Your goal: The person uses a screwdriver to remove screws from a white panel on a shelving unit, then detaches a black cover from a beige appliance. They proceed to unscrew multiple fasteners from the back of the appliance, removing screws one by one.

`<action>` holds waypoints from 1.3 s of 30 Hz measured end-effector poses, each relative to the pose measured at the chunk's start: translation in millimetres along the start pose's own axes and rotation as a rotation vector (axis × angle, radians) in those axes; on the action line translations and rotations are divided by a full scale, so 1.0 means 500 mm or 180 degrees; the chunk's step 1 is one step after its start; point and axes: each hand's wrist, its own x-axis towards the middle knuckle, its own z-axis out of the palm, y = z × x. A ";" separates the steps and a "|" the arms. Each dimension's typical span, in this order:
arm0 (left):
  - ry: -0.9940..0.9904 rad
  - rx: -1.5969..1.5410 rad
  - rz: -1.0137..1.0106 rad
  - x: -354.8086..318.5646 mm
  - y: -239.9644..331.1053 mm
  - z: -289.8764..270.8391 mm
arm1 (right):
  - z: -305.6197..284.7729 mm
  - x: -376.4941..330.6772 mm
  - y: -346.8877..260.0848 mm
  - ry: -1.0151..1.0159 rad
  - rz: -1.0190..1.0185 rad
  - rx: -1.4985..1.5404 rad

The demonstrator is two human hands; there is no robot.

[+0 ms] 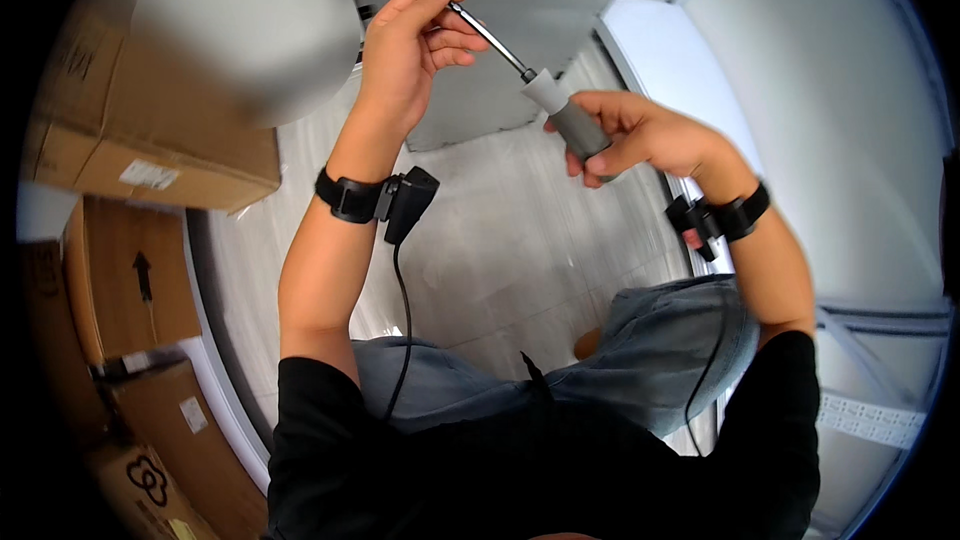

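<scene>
A screwdriver (578, 130) with a grey handle and a long metal shaft is held at a slant in front of me. My right hand (640, 135) is closed around its handle. The shaft points up and left toward my left hand (415, 35), whose thumb and index finger pinch the shaft's far end. The other fingers of that hand are curled loosely below. Whether a bit or a screw sits at the tip, between my fingertips, is too small to tell. A black strapped device sits on each wrist, with a cable running back from it.
Cardboard boxes (150, 130) are stacked along the left side. A blurred pale rounded object (250, 20) hangs over the upper left. Beyond my hands stands a grey panel (520, 0) on the light floor (480, 260). White wall panels and a frame (850, 140) line the right.
</scene>
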 end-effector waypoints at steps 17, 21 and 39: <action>-0.1063 0.1046 -0.1676 0.147 -0.664 0.573 | -0.256 -0.567 0.619 0.2971 0.0106 0.1783; -0.1533 0.1870 -0.1453 0.113 -0.892 0.676 | -0.227 -0.613 0.810 0.3583 0.0077 0.2813; -0.2102 0.3097 0.0922 0.086 -1.225 0.875 | -0.252 -0.655 0.922 0.4437 0.0037 0.3607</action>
